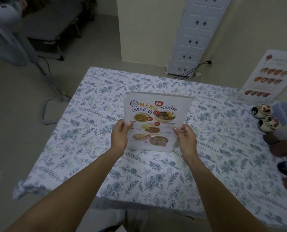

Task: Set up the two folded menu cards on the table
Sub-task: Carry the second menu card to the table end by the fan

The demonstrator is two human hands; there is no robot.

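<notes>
A white folded menu card (157, 114) printed with food photos and the word MENU stands near the middle of the table (92, 148), its fold at the top. My left hand (120, 136) grips its left edge and my right hand (185, 139) grips its right edge, thumbs on the printed face. A second menu card (266, 77) with rows of dish pictures stands upright at the far right edge of the table, apart from both hands.
A blue floral cloth covers the table. Small painted ceramic cups (263, 111) and other blurred items (283, 141) crowd the right side. A fan (4, 39) stands on the floor at left. A white plastic drawer tower (196, 36) with a cable stands behind the table.
</notes>
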